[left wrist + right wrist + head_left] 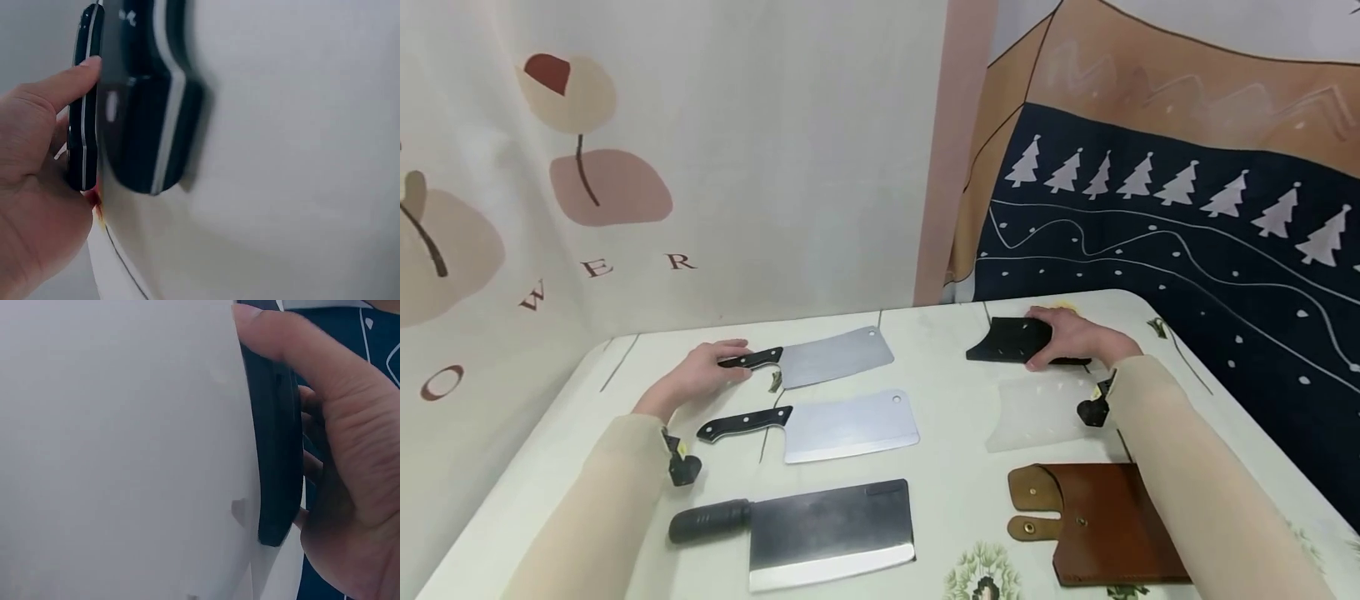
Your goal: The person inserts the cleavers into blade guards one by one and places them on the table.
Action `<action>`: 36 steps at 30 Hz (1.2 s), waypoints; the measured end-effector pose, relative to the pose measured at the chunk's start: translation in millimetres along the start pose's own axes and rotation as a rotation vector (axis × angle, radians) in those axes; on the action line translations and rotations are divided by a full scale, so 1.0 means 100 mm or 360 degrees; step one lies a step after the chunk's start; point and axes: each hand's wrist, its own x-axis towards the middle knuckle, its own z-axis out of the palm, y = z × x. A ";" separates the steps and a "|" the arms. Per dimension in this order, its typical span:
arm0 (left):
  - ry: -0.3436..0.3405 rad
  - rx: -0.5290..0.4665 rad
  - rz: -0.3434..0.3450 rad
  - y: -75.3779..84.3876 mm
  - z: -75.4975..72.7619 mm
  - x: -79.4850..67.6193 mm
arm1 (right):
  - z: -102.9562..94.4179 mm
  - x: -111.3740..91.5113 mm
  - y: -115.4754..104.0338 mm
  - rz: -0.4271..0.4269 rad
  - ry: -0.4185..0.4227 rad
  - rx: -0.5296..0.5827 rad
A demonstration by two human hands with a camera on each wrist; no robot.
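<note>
Head view, cleavers: I count three on one white table (pixel 955 450), laid in a column, blades pointing right.
Far cleaver: a plain steel blade with a slim, riveted black handle, the far cleaver (pixel 838 354) lies furthest from the person.
Middle cleaver: a second of that pattern, the middle cleaver (pixel 852 427) lies just nearer.
Near cleaver: dark-faced, bright-edged, with a rounded black handle, the near cleaver (pixel 831 533) lies closest.
Sheaths: three again, in a column on the right: one stiff black sheath (pixel 1000 342) at the far end, one cloudy translucent sheath (pixel 1037 412) between, one brown leather sheath (pixel 1105 517) with two tabs nearest.
Hands: two; the left hand (pixel 711 367) pinches the far cleaver's handle between thumb and fingers, and the right hand (pixel 1067 333) clasps the black sheath, thumb on its near edge.
Sleeves: two, beige (pixel 595 500), each wrist bearing one small black camera (pixel 683 462).
Backdrop: navy printed cloth (pixel 1075 242) shows eight whole pale trees.
</note>
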 end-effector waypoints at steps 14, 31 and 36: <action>0.0061 0.0024 0.0101 0.09 -0.04 -0.08 | 0.04 -0.07 -0.03 -0.0047 0.0155 -0.0062; -0.0049 -0.0104 0.0074 0.32 -0.04 -0.09 | -0.03 -0.21 -0.34 -0.0189 0.0230 -0.0110; -0.0024 -0.0114 0.0056 0.43 -0.02 -0.11 | -0.01 -0.30 -0.47 -0.0263 0.0228 -0.0131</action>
